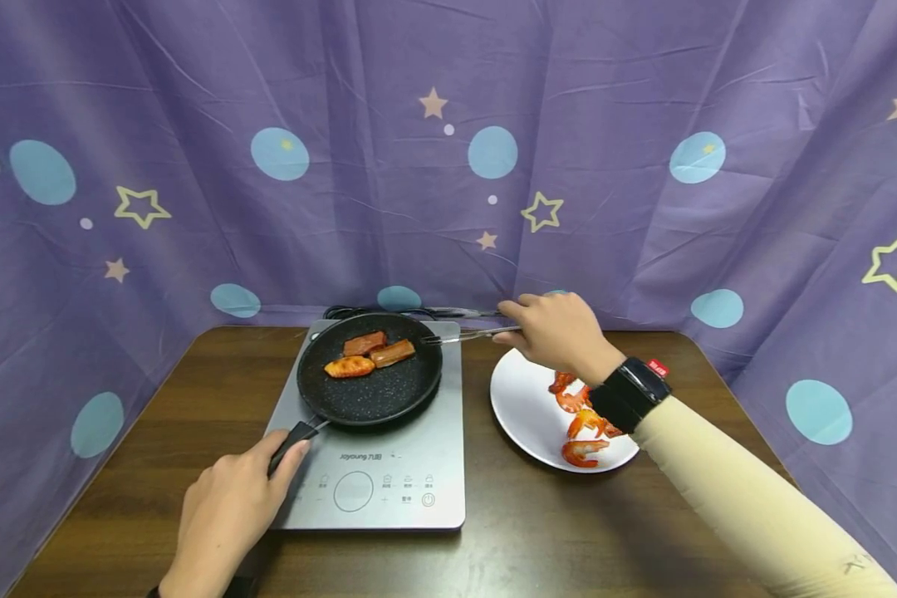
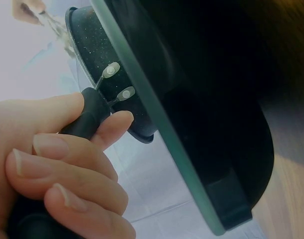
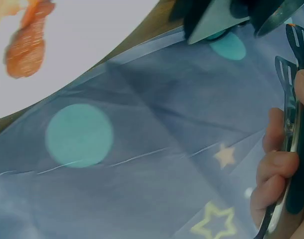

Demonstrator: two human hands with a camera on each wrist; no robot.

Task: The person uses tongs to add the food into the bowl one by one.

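My left hand grips the black handle of a frying pan; in the left wrist view the fingers curl round that handle. Two reddish-brown meat pieces and an orange-yellow piece of food lie in the pan. Metal tongs are held in my right hand, above the gap between pan and plate. Their slotted tips stand apart with nothing between them, one overlapping the pan's right rim in the head view. Several cooked shrimp lie on a white plate below the right wrist.
Under the pan is a silver induction cooktop with a touch panel at its front. A black cord lies behind it. The brown wooden table meets a purple curtain with stars and dots at the back and sides.
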